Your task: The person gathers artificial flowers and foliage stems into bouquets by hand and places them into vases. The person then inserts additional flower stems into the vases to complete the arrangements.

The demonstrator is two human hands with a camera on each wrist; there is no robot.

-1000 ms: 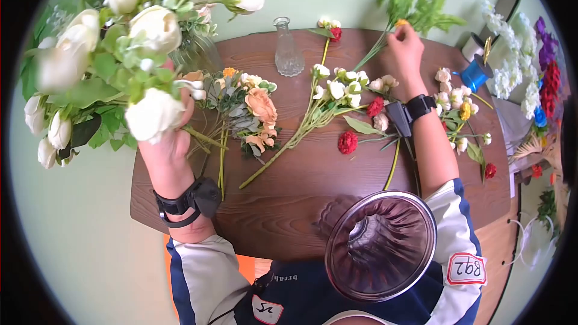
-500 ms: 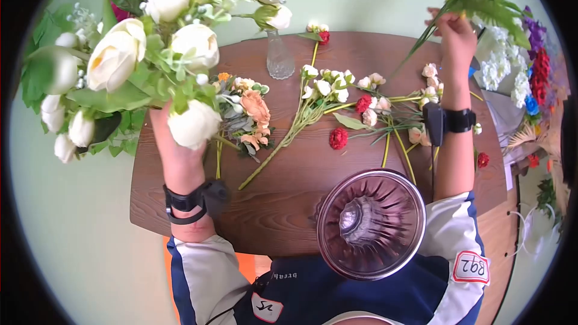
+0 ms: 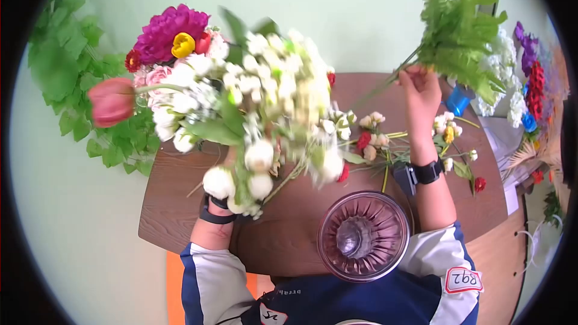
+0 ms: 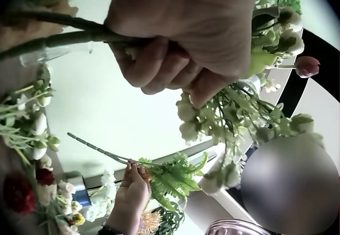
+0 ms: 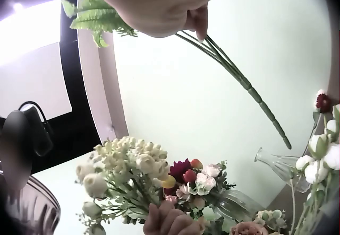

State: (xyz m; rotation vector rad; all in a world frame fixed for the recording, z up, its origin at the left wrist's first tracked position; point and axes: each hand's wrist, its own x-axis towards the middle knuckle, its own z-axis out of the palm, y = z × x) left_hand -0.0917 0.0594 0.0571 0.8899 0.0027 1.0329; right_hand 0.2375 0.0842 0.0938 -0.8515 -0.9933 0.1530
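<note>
Upper right of the head view, right hand [image 3: 419, 87] pinches green plastic fern stems [image 3: 388, 81]. Left hand [image 4: 191, 33] curled round stems of cream-white artificial flower bunch [image 3: 289, 78], centre-left. Both bunches held raised, outside clear narrow-necked glass vase [image 5: 281, 167]; looks partway, loose red flowers [image 3: 363, 141] still unplaced on brown wooden table [image 3: 283, 247]. Table's right edge near; open room upper centre, between bunches.

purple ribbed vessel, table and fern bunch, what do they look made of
Purple ribbed vessel: glass or clear plastic, glossy; translucent tint, bright highlights along the ribs.
Table: brown wood or wood-look laminate, fairly smooth; darker grain shows.
Fern bunch: probably plastic, leaf finish unclear; the right wrist view shows a stem of regular, moulded-looking segments.
</note>
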